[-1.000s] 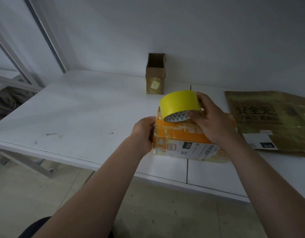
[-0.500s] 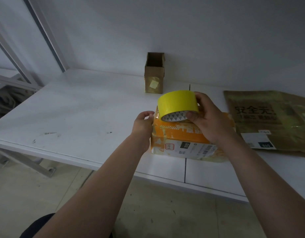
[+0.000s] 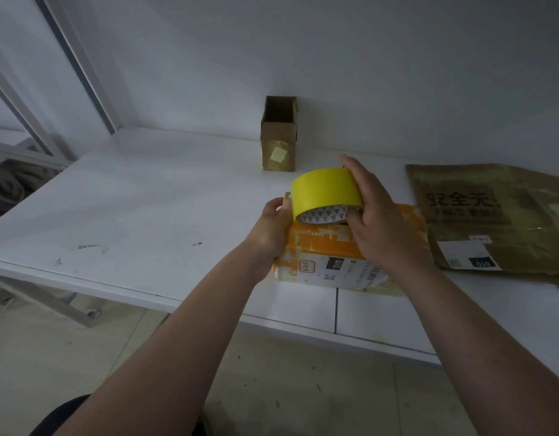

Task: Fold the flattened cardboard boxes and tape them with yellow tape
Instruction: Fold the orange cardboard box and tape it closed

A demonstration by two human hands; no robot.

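My right hand (image 3: pixel 377 221) grips a roll of yellow tape (image 3: pixel 325 193) and holds it on edge just over the top of an orange cardboard box (image 3: pixel 322 259) with white shipping labels. The box sits near the front of the white table (image 3: pixel 139 215). My left hand (image 3: pixel 272 228) is at the box's left end, its fingers curled at the top corner beside the roll; whether it pinches the tape's loose end or the box edge is unclear. A flattened brown cardboard box (image 3: pixel 492 215) with black lettering lies to the right.
A small brown carton (image 3: pixel 279 133) stands upright with its top open at the back of the table by the wall. Slanted metal frame bars (image 3: pixel 77 64) rise at the left. The table's front edge runs below the orange box, with tiled floor underneath.
My right hand has turned the tape roll a little and shifted it over the box. My left hand has risen from the box's side to its top left corner, next to the roll.
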